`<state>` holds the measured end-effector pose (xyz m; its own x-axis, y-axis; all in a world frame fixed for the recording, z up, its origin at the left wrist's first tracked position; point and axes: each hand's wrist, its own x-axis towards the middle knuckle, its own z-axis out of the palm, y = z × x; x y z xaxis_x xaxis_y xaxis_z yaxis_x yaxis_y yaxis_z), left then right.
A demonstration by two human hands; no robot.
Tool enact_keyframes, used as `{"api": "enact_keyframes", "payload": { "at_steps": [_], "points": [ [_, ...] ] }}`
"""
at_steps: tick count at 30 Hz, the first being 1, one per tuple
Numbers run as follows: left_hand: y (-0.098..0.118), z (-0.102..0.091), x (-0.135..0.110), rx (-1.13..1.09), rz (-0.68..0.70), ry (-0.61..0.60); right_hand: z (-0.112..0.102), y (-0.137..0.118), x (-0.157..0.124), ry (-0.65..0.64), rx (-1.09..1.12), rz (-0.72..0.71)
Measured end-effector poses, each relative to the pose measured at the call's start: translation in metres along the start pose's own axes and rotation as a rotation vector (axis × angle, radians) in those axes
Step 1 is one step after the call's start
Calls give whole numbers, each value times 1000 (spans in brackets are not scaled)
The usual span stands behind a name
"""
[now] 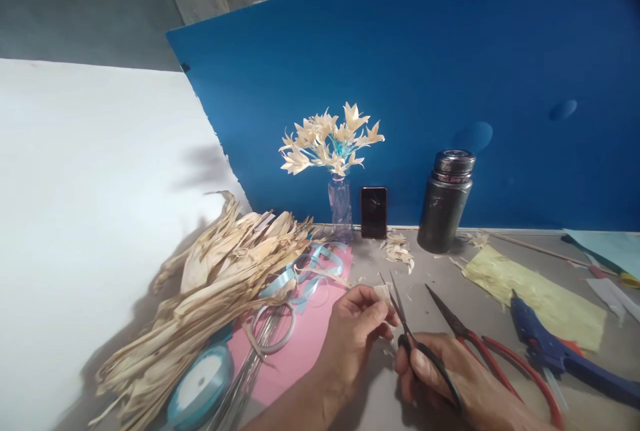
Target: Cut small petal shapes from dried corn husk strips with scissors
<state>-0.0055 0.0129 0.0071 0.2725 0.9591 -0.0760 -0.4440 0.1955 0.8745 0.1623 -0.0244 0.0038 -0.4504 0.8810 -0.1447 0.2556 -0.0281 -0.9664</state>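
Observation:
My left hand [363,321] is closed in a pinch on a small pale piece of corn husk [383,293], which shows above the fingertips. Close to its right, my right hand [440,371] grips a pair of scissors [407,331] with dark handles. The scissor blades are slightly apart and point up and away, beside the husk piece; whether they touch it I cannot tell. Small pale scraps [399,251] lie on the table beyond the hands. A glass vase [341,209] behind them holds several cream husk flowers [325,141].
A bundle of dried husks [240,264], a blue ribbon roll [203,381], wires [250,364] and pink paper [300,344] lie left. Red-handled pliers [470,334], a blue glue gun [543,337] and yellow paper [535,291] lie right. A phone [374,212] and dark flask [445,204] stand behind.

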Motion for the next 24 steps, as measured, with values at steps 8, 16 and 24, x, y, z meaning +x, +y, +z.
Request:
{"api": "enact_keyframes", "payload": {
  "at_steps": [8, 16, 24],
  "points": [
    [-3, 3, -2, -104, -53, 9, 8, 4, 1, 35, 22, 24],
    [-1, 7, -3, -99, -58, 41, 11, 1, 3, 34, 21, 36],
    [-2, 7, -4, -124, -72, 46, 12, 4, 3, 58, 33, 27]
  ]
}}
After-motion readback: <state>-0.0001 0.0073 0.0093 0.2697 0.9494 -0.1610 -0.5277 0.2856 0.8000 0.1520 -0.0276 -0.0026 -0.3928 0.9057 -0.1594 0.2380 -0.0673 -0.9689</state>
